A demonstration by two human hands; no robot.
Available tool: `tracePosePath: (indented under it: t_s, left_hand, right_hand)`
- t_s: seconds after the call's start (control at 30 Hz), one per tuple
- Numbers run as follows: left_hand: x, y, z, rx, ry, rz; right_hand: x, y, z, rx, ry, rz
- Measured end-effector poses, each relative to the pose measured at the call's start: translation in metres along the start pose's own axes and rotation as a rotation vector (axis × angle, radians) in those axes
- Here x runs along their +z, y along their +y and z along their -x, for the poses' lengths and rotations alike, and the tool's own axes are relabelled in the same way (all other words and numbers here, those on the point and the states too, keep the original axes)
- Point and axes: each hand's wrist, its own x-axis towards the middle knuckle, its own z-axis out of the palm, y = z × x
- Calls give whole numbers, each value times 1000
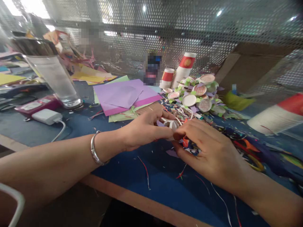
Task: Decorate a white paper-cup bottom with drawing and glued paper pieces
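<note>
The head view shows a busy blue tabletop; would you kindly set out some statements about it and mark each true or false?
1. The left hand and right hand meet at a small round white piece. True.
2. A silver metal bangle circles the right wrist. False: the silver metal bangle is on the left.
3. Red-and-white paper cups stand beside the mesh panel. True.
4. The purple paper sheets lie right of the cups. False: the purple paper sheets lie left.

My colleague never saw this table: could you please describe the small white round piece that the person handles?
On the blue table, find the heap of pale discs with green and purple tabs. In front, the bare left hand and right hand meet. The small white round piece is the one between their fingers, not heaped.
</note>
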Motion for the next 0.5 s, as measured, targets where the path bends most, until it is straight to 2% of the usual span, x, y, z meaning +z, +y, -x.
tracePosePath:
  t_s: [0.2,0.5]
  left_hand:
    - [4,3,3,11,-3,2]
    - [5,2,7,133,-9,-301]
  right_hand:
    - [-1,1,1,27,-55,-18]
    - [-1,1,0,59,-94,-71]
